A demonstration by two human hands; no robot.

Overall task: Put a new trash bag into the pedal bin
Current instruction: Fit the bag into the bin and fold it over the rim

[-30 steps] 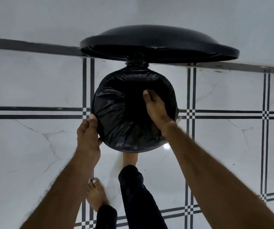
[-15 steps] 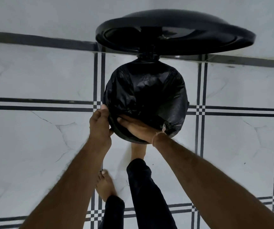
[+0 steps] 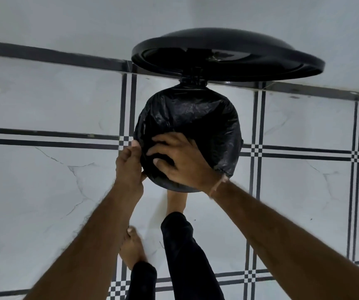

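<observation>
While trash bag [image 3: 196,118] lines pedal bin [image 3: 228,61], left hand [image 3: 130,167] pinches it, right hand [image 3: 180,163] presses, fingers spread.

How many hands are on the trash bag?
2. The left hand grips the trash bag at its left edge; the right hand presses on its near top.
</observation>
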